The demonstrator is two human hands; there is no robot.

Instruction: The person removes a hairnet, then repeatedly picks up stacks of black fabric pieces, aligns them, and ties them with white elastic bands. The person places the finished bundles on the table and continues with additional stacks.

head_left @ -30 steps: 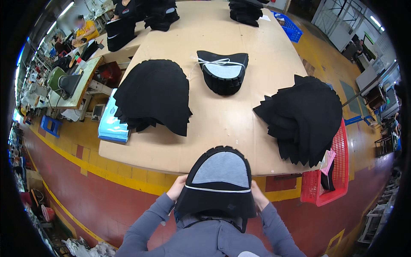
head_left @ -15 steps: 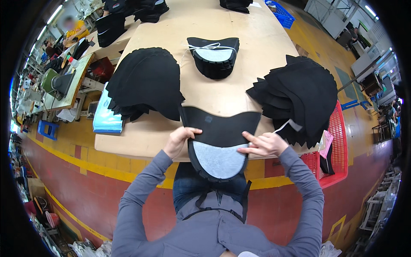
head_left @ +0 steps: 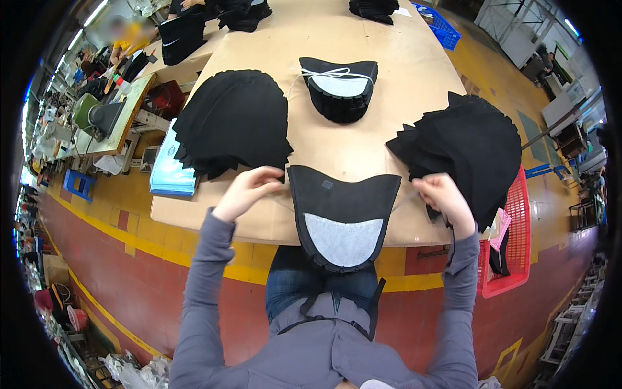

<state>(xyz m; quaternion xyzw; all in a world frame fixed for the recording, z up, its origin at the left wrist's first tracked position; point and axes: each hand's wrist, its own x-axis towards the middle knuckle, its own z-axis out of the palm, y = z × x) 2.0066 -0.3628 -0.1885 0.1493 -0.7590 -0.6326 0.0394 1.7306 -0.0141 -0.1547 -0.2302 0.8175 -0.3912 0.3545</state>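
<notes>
A bundle of black curved fabric pieces [head_left: 346,188] with a pale grey half-round patch [head_left: 346,236] lies at the table's near edge, its rounded end overhanging toward me. On its left side is my left hand [head_left: 249,191], thumb and fingers drawn together. My right hand [head_left: 447,198], curled in a pinch, is to the right of the bundle. A faint thin cord [head_left: 405,204] runs from the bundle's side toward my right hand, and a similar faint line leads toward my left. Neither hand touches the bundle. The cord's path beneath it is hidden.
Fanned black piles stand left [head_left: 233,123] and right [head_left: 466,152]. A similar bundle tied with white cord [head_left: 340,91] lies farther back. Blue packs [head_left: 172,168] sit at the left edge; a red basket [head_left: 518,240] stands right. A co-worker in yellow [head_left: 129,39] sits far left.
Both hands have let go of the bundle's sides and moved apart, left hand leftward and up, right hand rightward and up. The bundle now rests on the table edge.
</notes>
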